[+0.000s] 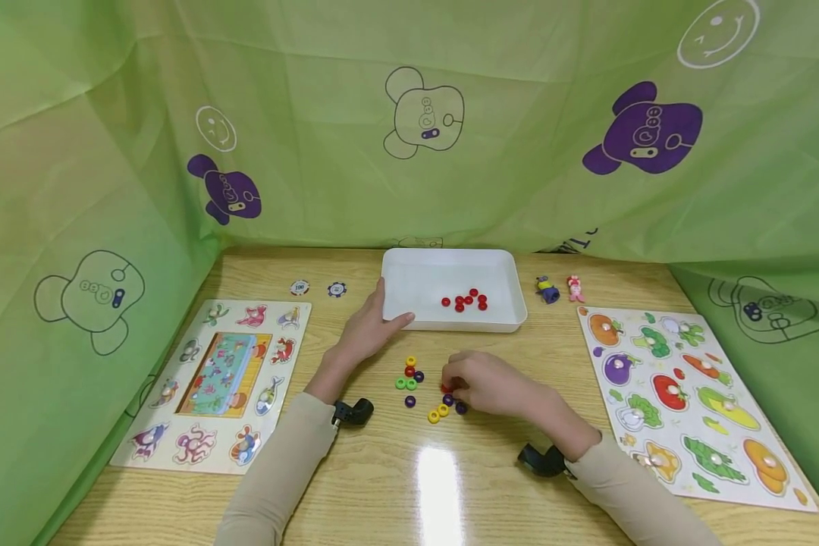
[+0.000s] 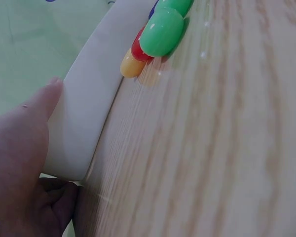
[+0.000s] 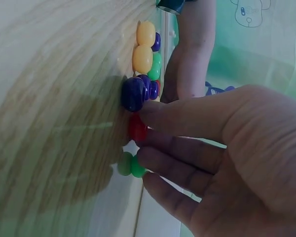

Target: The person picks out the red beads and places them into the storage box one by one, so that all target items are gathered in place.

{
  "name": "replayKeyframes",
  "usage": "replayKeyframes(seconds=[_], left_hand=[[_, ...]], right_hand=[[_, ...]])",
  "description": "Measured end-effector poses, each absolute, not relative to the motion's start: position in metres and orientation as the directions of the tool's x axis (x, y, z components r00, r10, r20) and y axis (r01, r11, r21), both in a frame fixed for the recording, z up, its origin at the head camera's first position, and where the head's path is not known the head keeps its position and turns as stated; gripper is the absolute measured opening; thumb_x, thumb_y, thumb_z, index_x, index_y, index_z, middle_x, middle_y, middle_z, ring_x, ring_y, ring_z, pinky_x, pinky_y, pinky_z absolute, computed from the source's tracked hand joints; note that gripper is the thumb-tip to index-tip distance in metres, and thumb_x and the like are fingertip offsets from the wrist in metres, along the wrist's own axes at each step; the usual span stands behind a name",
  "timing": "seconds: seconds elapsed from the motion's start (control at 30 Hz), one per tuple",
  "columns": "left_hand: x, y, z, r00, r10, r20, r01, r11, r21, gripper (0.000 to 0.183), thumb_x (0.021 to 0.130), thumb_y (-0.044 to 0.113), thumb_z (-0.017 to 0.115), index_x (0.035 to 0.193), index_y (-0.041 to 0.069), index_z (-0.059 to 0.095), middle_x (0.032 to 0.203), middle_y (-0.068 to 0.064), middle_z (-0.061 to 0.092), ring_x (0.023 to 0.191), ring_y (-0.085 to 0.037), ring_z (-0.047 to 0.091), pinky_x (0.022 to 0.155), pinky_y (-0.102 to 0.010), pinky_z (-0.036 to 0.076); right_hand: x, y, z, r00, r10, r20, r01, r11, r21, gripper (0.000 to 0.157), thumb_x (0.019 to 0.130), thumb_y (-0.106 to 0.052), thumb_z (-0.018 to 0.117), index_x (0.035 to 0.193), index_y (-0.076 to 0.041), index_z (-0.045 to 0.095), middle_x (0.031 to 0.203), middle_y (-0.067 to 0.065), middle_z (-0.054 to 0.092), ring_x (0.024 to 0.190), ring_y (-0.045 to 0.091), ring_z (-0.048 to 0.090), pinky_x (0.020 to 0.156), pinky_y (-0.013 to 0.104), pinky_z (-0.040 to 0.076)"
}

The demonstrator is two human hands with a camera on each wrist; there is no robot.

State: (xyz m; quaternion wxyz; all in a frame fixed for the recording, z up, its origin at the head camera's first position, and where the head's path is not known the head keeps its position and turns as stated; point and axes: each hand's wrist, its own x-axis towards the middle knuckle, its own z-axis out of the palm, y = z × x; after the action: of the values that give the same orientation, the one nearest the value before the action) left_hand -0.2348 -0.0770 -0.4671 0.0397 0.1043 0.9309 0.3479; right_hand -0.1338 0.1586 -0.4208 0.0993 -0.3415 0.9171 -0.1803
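My left hand [image 1: 371, 326] holds the near left corner of a white tray [image 1: 450, 326], thumb along its front wall [image 2: 86, 108] and fingers at its left side. Several red beads [image 1: 469, 300] lie inside the tray. Before it on the table, my right hand [image 1: 486, 383] pinches a red bead [image 3: 137, 127] between thumb and forefinger, low over the wood. Dark purple beads [image 3: 133, 94] sit right by the thumb tip, with two yellow beads [image 1: 438, 413] beside them. Two green beads [image 3: 132, 165] show near the lower fingers in the right wrist view.
Left of the right hand lies another cluster of yellow, red, green and dark beads [image 1: 410, 372]. A sea-animal puzzle board [image 1: 198, 428] is at left, a vegetable puzzle board [image 1: 644, 394] at right. Two round chips [image 1: 337, 290] and two small figures [image 1: 547, 290] flank the tray.
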Motion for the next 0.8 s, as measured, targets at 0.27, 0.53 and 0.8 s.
replayKeyframes(seconds=[0.27, 0.53, 0.8], left_hand=[[-0.233, -0.077, -0.466, -0.975, 0.221, -0.004, 0.162, 0.727, 0.667, 0.107, 0.075, 0.079, 0.042, 0.15, 0.018, -0.004, 0.157, -0.009, 0.011, 0.142, -0.031, 0.02, 0.112, -0.049, 0.027], [-0.232, -0.078, -0.463, -0.974, 0.227, -0.016, 0.159, 0.729, 0.666, 0.105, 0.077, 0.077, 0.043, 0.15, 0.018, -0.005, 0.157, -0.008, 0.01, 0.142, -0.03, 0.02, 0.112, -0.048, 0.027], [-0.232, -0.077, -0.462, -0.974, 0.225, -0.011, 0.16, 0.728, 0.667, 0.106, 0.077, 0.077, 0.044, 0.15, 0.017, -0.005, 0.157, -0.011, 0.012, 0.142, -0.03, 0.022, 0.112, -0.047, 0.028]], right_hand=[[-0.132, 0.157, -0.418, -0.779, -0.625, -0.057, -0.571, 0.744, -0.348, 0.014, 0.079, -0.015, 0.071, 0.089, -0.023, 0.066, 0.083, -0.013, 0.06, 0.071, 0.002, 0.051, 0.065, 0.019, 0.045], [-0.134, 0.155, -0.418, -0.766, -0.641, -0.054, -0.585, 0.729, -0.356, 0.011, 0.078, -0.012, 0.071, 0.083, -0.02, 0.065, 0.078, -0.011, 0.058, 0.066, 0.003, 0.048, 0.06, 0.017, 0.043], [-0.151, 0.162, -0.408, -0.795, -0.607, 0.003, -0.564, 0.738, -0.371, 0.008, 0.079, -0.012, 0.069, 0.078, -0.018, 0.064, 0.074, -0.011, 0.058, 0.066, 0.005, 0.049, 0.059, 0.019, 0.043]])
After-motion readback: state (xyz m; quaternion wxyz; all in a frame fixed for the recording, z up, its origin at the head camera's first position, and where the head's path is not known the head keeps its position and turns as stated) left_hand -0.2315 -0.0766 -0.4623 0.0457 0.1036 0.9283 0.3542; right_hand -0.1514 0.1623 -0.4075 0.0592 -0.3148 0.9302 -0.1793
